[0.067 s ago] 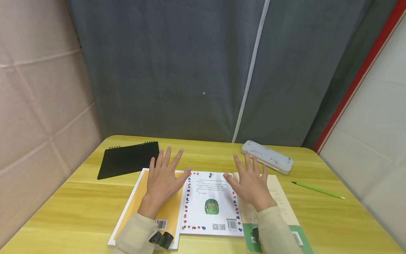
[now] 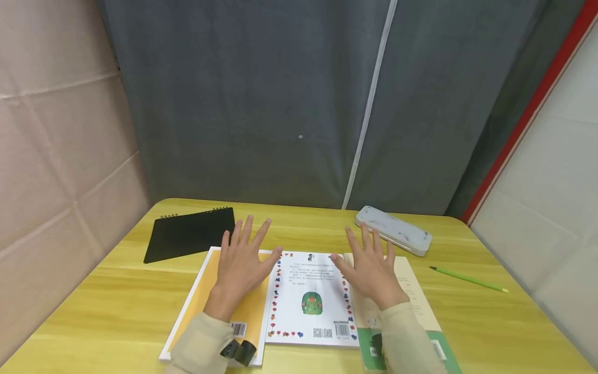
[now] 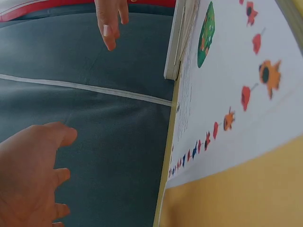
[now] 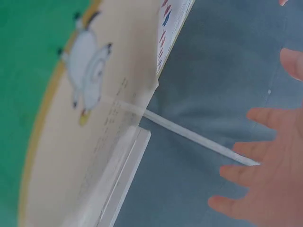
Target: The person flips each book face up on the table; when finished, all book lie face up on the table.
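Three books lie face down side by side on the table. My left hand, fingers straight and spread, hovers above the orange book on the left. The white book, bordered with small colourful figures and bearing a green picture, lies in the middle. Over the cream and green book on the right, my right hand is likewise spread. In both wrist views, the left hand and the right hand hold nothing and are raised apart from the books.
A black spiral notebook lies at the back left of the yellow wooden table. At the back right sits a pale speckled pencil case, with a green pencil in front of it. A grey curtain hangs behind.
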Demonstrator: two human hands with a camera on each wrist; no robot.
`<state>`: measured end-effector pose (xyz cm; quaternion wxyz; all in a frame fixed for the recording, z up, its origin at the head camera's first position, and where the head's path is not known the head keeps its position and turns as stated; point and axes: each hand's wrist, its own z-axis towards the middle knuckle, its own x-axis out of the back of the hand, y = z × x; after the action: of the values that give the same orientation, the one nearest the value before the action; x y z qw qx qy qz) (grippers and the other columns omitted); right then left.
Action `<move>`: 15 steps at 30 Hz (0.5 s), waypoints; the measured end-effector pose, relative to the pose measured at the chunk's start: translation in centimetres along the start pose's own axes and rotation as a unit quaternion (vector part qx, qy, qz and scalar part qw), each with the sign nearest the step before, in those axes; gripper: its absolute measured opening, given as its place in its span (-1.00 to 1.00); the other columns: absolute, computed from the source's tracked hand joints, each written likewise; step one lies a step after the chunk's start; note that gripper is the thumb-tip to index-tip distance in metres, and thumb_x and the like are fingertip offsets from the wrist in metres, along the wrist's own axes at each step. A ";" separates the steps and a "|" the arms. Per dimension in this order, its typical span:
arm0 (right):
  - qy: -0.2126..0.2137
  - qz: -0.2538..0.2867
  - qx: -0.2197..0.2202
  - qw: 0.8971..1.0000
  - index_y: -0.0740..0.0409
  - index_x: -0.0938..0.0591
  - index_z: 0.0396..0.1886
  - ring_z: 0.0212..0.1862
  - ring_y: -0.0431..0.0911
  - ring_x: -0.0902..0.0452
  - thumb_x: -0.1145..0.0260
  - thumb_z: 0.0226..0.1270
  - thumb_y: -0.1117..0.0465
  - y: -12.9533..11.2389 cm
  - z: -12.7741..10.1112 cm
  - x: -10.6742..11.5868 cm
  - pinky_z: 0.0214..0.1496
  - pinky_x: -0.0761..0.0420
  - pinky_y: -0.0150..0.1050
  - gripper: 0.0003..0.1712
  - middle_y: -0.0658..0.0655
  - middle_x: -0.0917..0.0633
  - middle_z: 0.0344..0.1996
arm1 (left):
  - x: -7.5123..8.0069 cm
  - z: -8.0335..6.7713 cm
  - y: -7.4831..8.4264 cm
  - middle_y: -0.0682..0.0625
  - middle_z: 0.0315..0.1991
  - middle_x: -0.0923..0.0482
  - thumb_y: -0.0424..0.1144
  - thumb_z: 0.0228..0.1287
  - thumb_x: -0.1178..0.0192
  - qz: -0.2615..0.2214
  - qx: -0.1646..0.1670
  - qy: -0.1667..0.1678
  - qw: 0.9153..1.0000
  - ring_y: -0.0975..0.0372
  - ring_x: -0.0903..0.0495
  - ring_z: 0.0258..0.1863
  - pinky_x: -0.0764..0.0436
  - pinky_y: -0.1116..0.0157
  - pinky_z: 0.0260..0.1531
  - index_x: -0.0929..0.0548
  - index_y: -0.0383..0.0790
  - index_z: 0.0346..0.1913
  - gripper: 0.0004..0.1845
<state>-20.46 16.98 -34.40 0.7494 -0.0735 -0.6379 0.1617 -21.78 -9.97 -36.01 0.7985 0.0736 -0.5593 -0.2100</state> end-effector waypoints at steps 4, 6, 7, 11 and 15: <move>-0.022 0.026 -0.021 0.999 0.13 -0.15 0.56 0.53 0.38 0.25 -0.12 0.42 -0.27 1.3 -1.4 1.3 0.37 0.25 0.49 -0.09 0.37 0.08 0.56 | -0.3 -0.1 1.3 -0.22 0.54 -0.06 0.18 0.39 -0.07 -0.034 -0.020 -0.036 0.999 -0.14 0.08 0.54 0.14 -0.22 0.44 -0.30 -0.02 0.50 -0.30; -0.032 0.030 -0.027 0.999 0.16 -0.19 0.54 0.51 0.41 0.17 -0.13 0.43 -0.24 2.3 -2.3 2.1 0.34 0.17 0.51 -0.12 0.40 0.03 0.54 | -0.4 -0.1 2.2 -0.22 0.51 -0.16 0.15 0.39 -0.08 -0.055 -0.026 -0.062 0.996 -0.13 0.00 0.53 0.10 -0.19 0.45 -0.36 -0.10 0.46 -0.32; -0.035 0.026 -0.028 0.999 0.19 -0.21 0.53 0.49 0.43 0.11 -0.13 0.43 -0.24 2.9 -2.8 2.5 0.32 0.12 0.53 -0.13 0.43 -0.01 0.53 | -0.5 0.0 2.7 -0.21 0.48 -0.22 0.13 0.40 -0.08 -0.065 -0.028 -0.073 0.995 -0.12 -0.05 0.51 0.07 -0.18 0.45 -0.39 -0.14 0.44 -0.34; -0.065 0.011 -0.043 0.997 0.40 -0.27 0.44 0.41 0.48 -0.08 -0.11 0.45 -0.24 5.8 -4.5 3.6 0.27 -0.13 0.49 -0.10 0.54 -0.18 0.43 | -1.2 0.7 5.0 -0.23 0.30 -0.46 0.04 0.39 -0.15 -0.096 -0.042 -0.102 0.989 -0.10 -0.36 0.35 -0.23 -0.09 0.37 -0.48 -0.28 0.33 -0.40; -0.106 0.033 -0.071 0.991 0.51 -0.47 0.21 0.16 0.38 -0.45 -0.15 0.47 -0.17 8.9 -6.3 4.0 0.17 -0.45 0.25 -0.23 0.53 -0.54 0.10 | -2.8 2.2 7.7 -0.22 0.16 -0.56 -0.05 0.39 -0.18 -0.115 -0.069 -0.130 0.982 -0.06 -0.53 0.18 -0.48 -0.01 0.20 -0.56 -0.32 0.24 -0.50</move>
<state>-15.12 27.27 -34.61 0.6649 -0.1297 -0.7206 0.1477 -22.70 -1.64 -34.86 0.6927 0.0539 -0.6305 -0.3461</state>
